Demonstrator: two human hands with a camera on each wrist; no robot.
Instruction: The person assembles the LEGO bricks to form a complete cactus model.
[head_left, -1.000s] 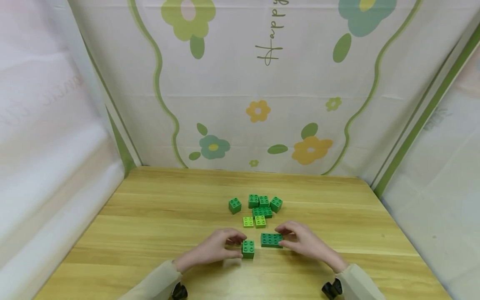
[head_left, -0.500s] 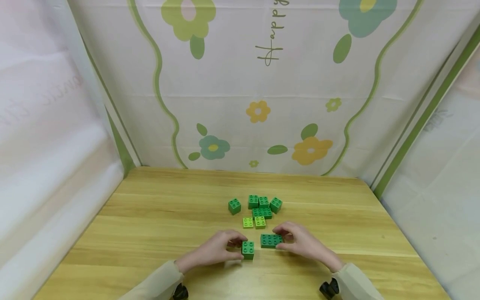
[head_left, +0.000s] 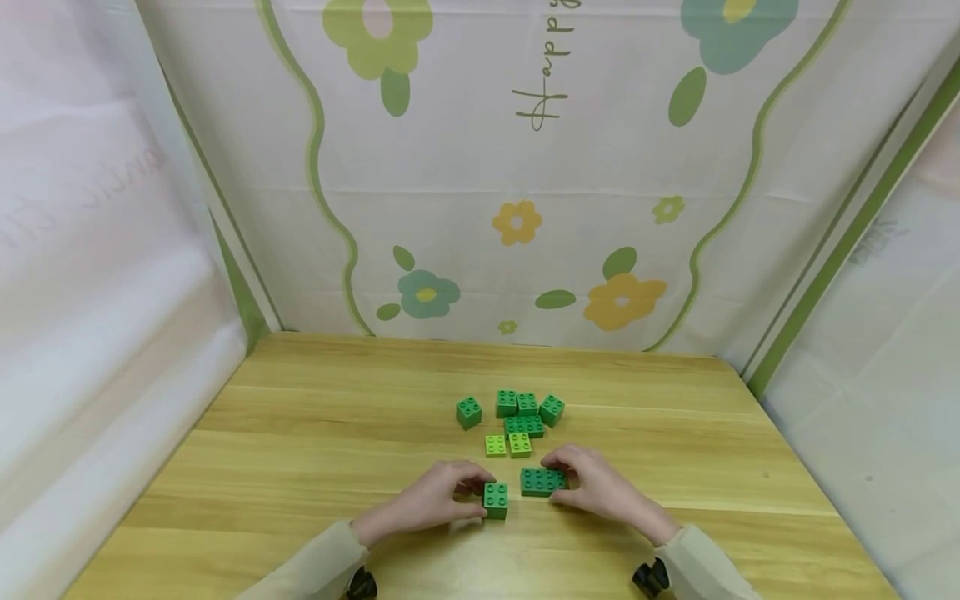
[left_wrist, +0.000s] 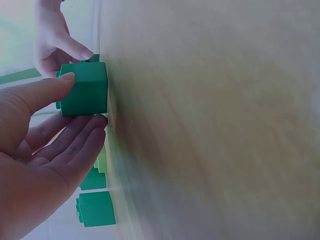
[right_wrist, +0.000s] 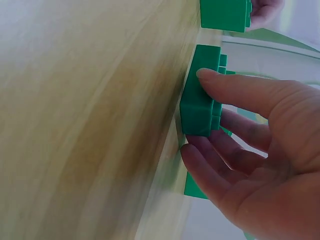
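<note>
My left hand (head_left: 438,498) holds a square green building block (head_left: 496,502) with two rows of studs, thumb on the near side and fingers on the far side. In the left wrist view the thumb presses that block's (left_wrist: 86,95) side near its studded top. To the right, my right hand (head_left: 597,486) grips the right end of a longer dark green building block (head_left: 538,482). Its thumb lies on the side wall of the long block (right_wrist: 197,100) in the right wrist view. Both blocks sit studs up on the wooden table, a small gap apart.
Beyond the hands, two lime blocks (head_left: 520,445) lie in front of another long green block (head_left: 524,426). Several square green blocks (head_left: 552,409) stand behind it, one apart on the left (head_left: 469,412). Flowered white curtains (head_left: 480,167) enclose the wooden table (head_left: 315,433).
My right hand has shifted slightly left along the long block, which stays almost in place. The left hand and its square block have hardly moved.
</note>
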